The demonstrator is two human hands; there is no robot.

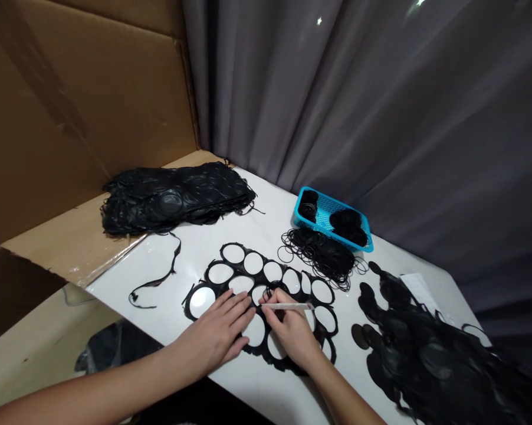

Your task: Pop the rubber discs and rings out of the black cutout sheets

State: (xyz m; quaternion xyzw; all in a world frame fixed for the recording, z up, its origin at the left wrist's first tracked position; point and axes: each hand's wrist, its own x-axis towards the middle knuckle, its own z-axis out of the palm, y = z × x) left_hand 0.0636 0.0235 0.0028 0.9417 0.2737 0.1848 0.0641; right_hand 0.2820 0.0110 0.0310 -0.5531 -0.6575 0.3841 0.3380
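Note:
A thin black rubber sheet [266, 354] with rows of large round holes lies flat on the white table. My left hand [224, 324] rests palm down across its left part, fingers stretched out. In my right hand [290, 327] a slim, light-coloured pen-like tool [288, 306] is pinched, lying nearly level over the middle of the sheet. Some thin black ring material [275, 288] shows by the right fingertips; whether the fingers also grip it I cannot tell.
A pile of black sheets [177, 198] lies at the back left by the cardboard [89, 88]. Loose black rings [321, 254] sit before a blue basket [323, 218] holding black rings. Black discs and scraps [425, 354] heap at right. A black strip [168, 273] lies left. A grey curtain [358, 100] hangs behind.

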